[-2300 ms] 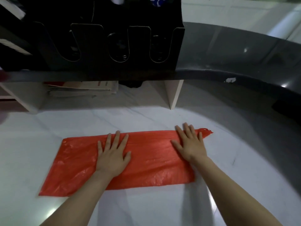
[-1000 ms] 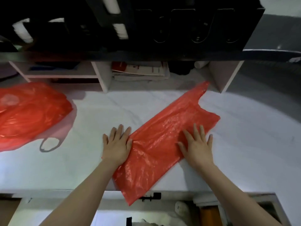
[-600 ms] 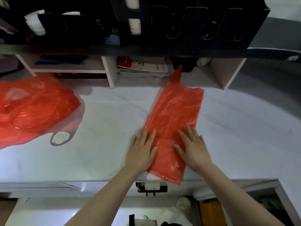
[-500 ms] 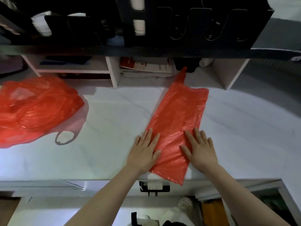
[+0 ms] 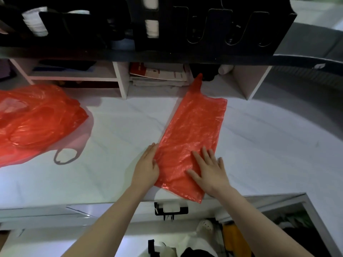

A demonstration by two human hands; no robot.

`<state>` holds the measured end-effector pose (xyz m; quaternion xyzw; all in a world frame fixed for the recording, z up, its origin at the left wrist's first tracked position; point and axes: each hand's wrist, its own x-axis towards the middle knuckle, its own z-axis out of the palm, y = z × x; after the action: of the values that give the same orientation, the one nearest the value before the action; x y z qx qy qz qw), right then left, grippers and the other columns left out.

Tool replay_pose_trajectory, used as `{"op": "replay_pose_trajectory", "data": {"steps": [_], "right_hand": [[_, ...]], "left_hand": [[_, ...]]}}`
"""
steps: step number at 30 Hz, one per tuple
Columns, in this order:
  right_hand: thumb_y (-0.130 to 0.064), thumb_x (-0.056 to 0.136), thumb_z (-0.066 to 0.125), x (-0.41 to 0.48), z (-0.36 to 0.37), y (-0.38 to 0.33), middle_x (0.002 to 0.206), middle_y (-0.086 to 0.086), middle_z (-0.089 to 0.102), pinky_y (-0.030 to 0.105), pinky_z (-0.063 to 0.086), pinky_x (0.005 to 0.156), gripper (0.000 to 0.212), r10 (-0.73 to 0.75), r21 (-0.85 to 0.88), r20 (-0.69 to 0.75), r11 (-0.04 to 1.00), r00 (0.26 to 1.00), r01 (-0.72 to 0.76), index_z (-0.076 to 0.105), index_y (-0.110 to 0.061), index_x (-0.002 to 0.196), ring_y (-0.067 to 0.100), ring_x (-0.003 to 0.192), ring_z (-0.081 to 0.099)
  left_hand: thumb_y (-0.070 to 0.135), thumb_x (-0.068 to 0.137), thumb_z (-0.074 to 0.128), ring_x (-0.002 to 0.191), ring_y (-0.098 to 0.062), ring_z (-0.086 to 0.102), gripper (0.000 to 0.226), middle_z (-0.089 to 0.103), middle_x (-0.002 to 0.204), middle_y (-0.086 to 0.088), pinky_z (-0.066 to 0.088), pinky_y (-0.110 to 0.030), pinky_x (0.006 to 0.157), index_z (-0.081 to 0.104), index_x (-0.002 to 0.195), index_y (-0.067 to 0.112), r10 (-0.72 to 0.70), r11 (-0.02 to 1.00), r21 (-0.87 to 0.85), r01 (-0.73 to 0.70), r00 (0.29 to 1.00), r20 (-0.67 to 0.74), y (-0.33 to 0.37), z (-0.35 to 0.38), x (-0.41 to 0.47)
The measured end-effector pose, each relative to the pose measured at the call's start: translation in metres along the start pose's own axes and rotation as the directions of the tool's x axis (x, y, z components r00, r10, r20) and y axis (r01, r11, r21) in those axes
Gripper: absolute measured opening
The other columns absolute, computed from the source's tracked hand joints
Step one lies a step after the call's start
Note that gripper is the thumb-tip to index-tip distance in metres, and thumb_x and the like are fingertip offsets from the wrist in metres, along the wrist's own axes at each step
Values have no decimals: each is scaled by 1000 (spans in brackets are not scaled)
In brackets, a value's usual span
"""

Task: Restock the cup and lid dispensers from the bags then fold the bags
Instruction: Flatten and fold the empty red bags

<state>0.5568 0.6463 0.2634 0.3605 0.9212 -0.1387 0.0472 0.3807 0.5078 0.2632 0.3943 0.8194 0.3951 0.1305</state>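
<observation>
A flattened red plastic bag [image 5: 193,130] lies lengthwise on the white counter [image 5: 118,130], its handle end pointing to the back. My left hand [image 5: 147,168] lies flat at the bag's near left edge, its fingertips slipped under the plastic. Straight fingers of my right hand [image 5: 209,172] press flat on the bag's near right part. A second red bag [image 5: 35,119], crumpled and bulging, sits at the far left. The black cup and lid dispenser [image 5: 213,25] hangs overhead, with white cup stacks [image 5: 152,28] showing in a slot.
White cubby shelves [image 5: 121,80] with papers [image 5: 159,75] stand along the counter's back. The counter's front edge runs just below my wrists, with an open compartment [image 5: 289,225] underneath at the right. A dark curved ledge [image 5: 315,43] rises at the right.
The bag was turned from crosswise to lengthwise. In the last half second my left hand slid to the bag's left edge with fingertips going under it; my right hand stayed flat on it.
</observation>
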Motion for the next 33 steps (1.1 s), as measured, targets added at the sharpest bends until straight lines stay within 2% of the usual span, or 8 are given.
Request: {"op": "replay_pose_trajectory", "data": {"steps": [2,5,8,12,18,23,28,33], "right_hand": [[-81,80,16,0,3,6,159,-3,-12,49,-6,116,83,-16,-59,23,998,1000,18,-7,-41,149,20,146,-13],[-80,80,21,5,-10,22,160,-2,-11,53,-3,116,83,-1,-88,34,996,999,4,-4,-41,149,21,146,-12],[-74,85,33,7,-26,32,160,3,-12,56,-3,114,85,70,-122,-33,990,997,-74,-1,-34,151,29,145,-13],[-64,90,35,-1,-23,11,160,5,-6,53,1,115,74,-40,-66,-190,997,981,28,6,-34,150,26,147,-9],[-71,88,17,-12,4,14,159,-3,-13,48,-4,115,71,-63,-82,-34,995,997,60,-3,-41,149,22,147,-9],[-77,80,-1,-16,2,28,158,-6,-15,52,-11,113,76,-54,-42,-21,998,998,53,-7,-43,148,20,145,-16],[-70,87,17,-41,-1,37,159,-5,12,40,3,117,72,-82,110,-190,988,978,104,27,-31,147,18,146,9],[-73,84,36,-58,-1,53,155,0,25,49,16,117,77,-165,77,-202,980,965,184,39,-24,143,19,144,21]], "left_hand": [[1,89,43,143,-13,21,61,31,153,1,13,-18,113,36,145,25,77,995,57,-82,994,80,-2,-2,-3],[28,96,43,144,-7,-2,56,12,158,5,0,-23,117,26,149,28,296,884,271,-381,905,305,-7,5,-9],[49,98,28,144,-9,-13,58,-1,158,7,-12,-26,115,12,151,31,319,764,400,-506,836,447,-9,12,-10],[55,97,20,143,-9,-13,60,-4,158,7,-13,-28,114,5,151,33,297,736,447,-509,836,462,-11,13,-10],[40,101,21,146,-11,-2,52,3,159,7,-11,-27,114,11,151,32,292,752,444,-486,851,436,-9,12,-12],[35,102,22,146,-12,2,51,2,159,3,-13,-25,114,12,151,28,294,754,457,-472,864,408,-10,13,-21],[42,101,21,146,-10,2,55,-2,158,5,-17,-21,111,7,152,24,290,767,445,-463,868,404,-13,10,-27],[30,101,29,145,-15,15,51,8,158,0,-9,-24,115,17,150,24,317,796,386,-467,864,391,-12,9,-28]]}}
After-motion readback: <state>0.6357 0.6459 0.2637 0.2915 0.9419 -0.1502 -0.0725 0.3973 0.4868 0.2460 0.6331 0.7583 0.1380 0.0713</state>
